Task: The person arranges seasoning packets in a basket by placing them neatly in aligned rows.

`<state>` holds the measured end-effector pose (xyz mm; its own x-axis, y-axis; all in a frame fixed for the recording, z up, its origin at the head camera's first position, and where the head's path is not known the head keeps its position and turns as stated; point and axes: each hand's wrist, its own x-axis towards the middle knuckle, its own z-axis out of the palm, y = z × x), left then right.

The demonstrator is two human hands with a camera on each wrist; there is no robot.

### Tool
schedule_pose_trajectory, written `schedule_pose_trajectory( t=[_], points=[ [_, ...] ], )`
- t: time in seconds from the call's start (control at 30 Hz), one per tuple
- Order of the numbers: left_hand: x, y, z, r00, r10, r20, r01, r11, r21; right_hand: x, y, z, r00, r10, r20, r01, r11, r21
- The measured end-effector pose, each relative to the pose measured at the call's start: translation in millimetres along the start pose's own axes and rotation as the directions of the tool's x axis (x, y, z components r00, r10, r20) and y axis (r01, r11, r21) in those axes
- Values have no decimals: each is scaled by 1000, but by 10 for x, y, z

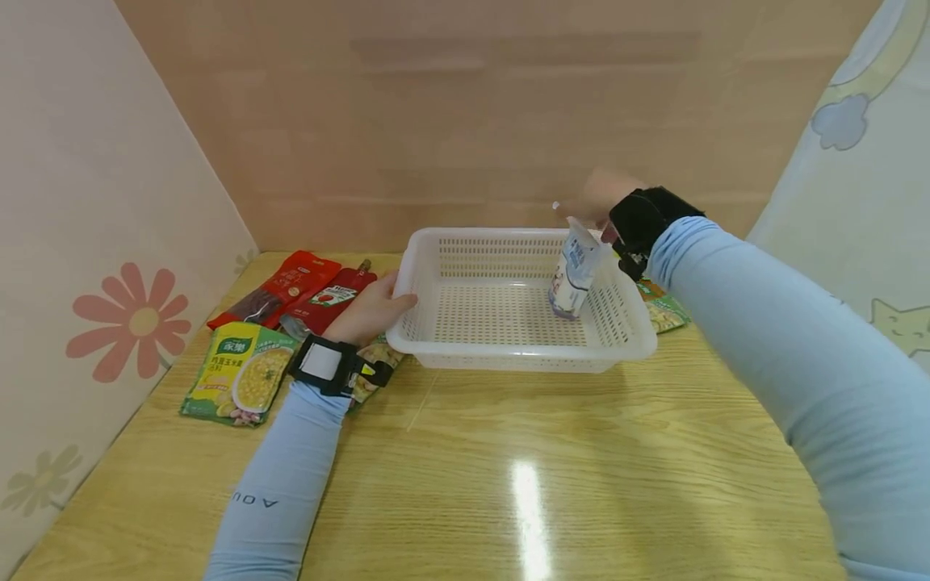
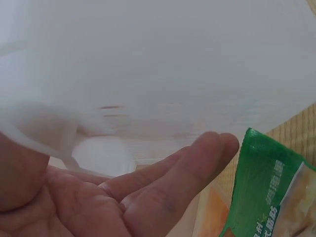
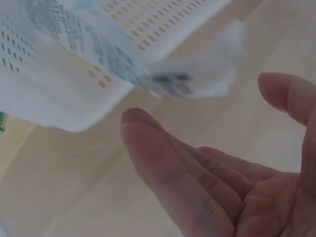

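A white plastic basket [image 1: 501, 355] with slotted walls sits on the wooden table. My left hand [image 1: 369, 311] grips its left rim, thumb over the edge and fingers [image 2: 173, 192] against the outer wall. Inside the basket, at its right end, a white and blue pouch [image 1: 571, 278] stands tilted against the wall. Just beyond the basket's back right corner is my right hand [image 1: 606, 198], partly hidden by the wrist strap. In the right wrist view its thumb and fingers [image 3: 163, 158] are spread apart, and the pouch's top [image 3: 197, 79] is close by without contact.
Left of the basket lie a yellow-green soup packet [image 1: 238, 375], a red bag [image 1: 286, 282] and a red ketchup pouch [image 1: 337, 294]. Another green packet [image 1: 374, 371] is partly under my left wrist. More green packets [image 1: 664, 313] lie right of the basket. Walls stand behind and at both sides.
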<state>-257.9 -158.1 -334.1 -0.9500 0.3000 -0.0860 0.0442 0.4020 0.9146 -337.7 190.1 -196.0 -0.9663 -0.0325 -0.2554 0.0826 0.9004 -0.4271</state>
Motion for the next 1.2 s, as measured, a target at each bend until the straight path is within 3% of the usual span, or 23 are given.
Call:
schedule_pose_trajectory(
  t=[0.33, 0.63, 0.9, 1.03, 1.2],
  points=[
    [-12, -29, -48, 1000, 6, 2, -6, 1000, 0, -541, -99, -594, 996, -88, -24, 89, 995, 52],
    [3, -90, -86, 1000, -2, -8, 2, 1000, -16, -622, 364, -740, 992, -104, -71, 113, 984, 138],
    [-22, -96, -111, 1000, -9, -18, 9, 1000, -8, -479, 931, -512, 988, -75, -136, 113, 947, 301],
    [-97, -5, -124, 1000, -27, -2, 27, 999, -26, -345, 1225, -235, 992, -69, -110, 95, 960, 263],
    [-81, -54, -146, 1000, -28, -4, 28, 999, -29, -160, 1566, 152, 998, -38, -52, 47, 982, 183]
  ],
)
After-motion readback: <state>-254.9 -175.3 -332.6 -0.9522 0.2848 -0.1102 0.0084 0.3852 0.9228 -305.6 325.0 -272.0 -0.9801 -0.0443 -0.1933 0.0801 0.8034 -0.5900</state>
